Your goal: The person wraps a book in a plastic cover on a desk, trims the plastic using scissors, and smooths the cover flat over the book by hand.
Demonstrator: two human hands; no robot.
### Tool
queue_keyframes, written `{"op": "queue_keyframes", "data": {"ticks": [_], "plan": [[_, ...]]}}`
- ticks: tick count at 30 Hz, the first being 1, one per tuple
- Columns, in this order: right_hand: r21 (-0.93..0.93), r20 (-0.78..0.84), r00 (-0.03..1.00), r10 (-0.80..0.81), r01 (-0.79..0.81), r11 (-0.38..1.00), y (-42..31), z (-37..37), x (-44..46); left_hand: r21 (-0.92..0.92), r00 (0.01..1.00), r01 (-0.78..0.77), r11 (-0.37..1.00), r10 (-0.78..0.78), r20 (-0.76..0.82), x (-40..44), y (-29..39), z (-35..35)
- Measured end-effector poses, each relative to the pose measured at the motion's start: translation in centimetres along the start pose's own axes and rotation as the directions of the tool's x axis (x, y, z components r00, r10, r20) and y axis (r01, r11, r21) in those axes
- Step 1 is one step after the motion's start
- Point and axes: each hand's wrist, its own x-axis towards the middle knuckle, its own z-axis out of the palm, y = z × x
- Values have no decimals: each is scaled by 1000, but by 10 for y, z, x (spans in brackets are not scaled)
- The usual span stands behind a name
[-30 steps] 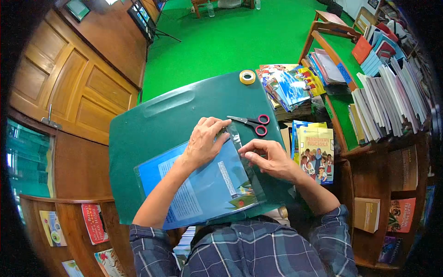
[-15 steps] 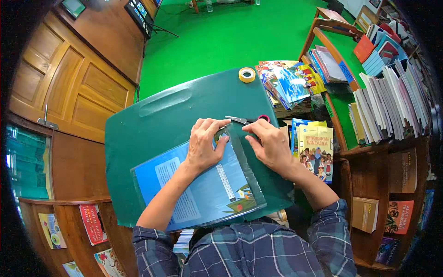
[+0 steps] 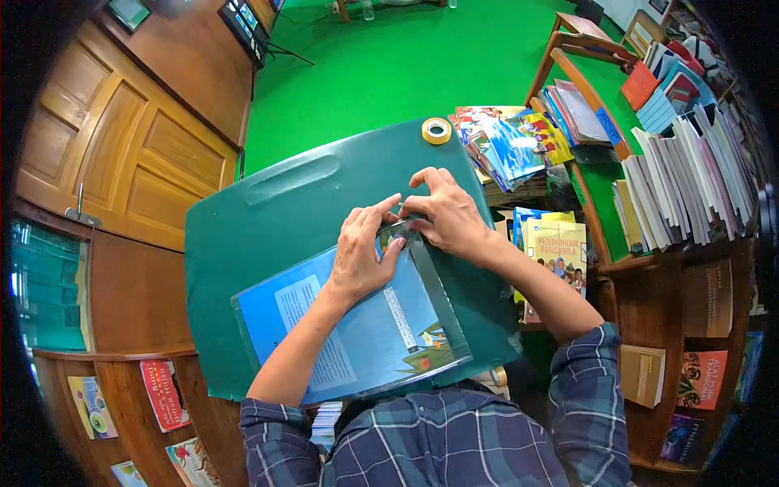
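A blue book (image 3: 365, 325) in a clear plastic cover lies on the green table (image 3: 235, 223), its plastic edge (image 3: 438, 300) extending past the right side. My left hand (image 3: 361, 253) rests on the book's upper part, fingers apart, thumb on the plastic near the corner. Beside its fingertips, my right hand (image 3: 446, 215) bends thumb and index finger together at the top corner of the plastic; what lies between them is too small to make out. The scissors are hidden behind my right hand. A yellow tape roll (image 3: 436, 131) sits at the table's far edge.
Piled books (image 3: 519, 150) and a yellow-covered book (image 3: 556, 247) lie just right of the table. Farther right, a wooden shelf (image 3: 600, 211) holds upright books and folders. A wooden door (image 3: 122, 138) is at the left, with display shelves below it.
My right hand has moved up and left to the book's top corner, beside my left fingertips, and now covers the scissors. My left hand has stayed nearly in place.
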Motion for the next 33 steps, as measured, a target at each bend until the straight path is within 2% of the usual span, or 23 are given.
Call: {"op": "queue_keyframes", "data": {"ticks": [5,10,16,21,26,30,33], "plan": [[132,17,1000,25,-27,991,10,7,2,6,1000,-24,1000,24,-8,1,0,0],[129,-4,1000,-11,12,992,10,7,2,64,998,-57,996,57,14,1,-2,1],[133,11,1000,11,-12,991,13,-11,-2,36,999,-25,999,26,-19,1,1,0],[32,58,998,-21,20,999,21,-22,-14,74,999,-31,997,30,23,0,1,0],[1,0,999,-51,51,999,19,-25,-15,90,998,-67,994,65,24,1,0,-1],[-273,101,990,95,-65,960,-2,-39,-22,71,998,-57,996,55,19,1,0,-1],[-288,163,977,136,-84,954,-4,-41,-27,79,999,-49,996,47,19,1,1,-1]]}}
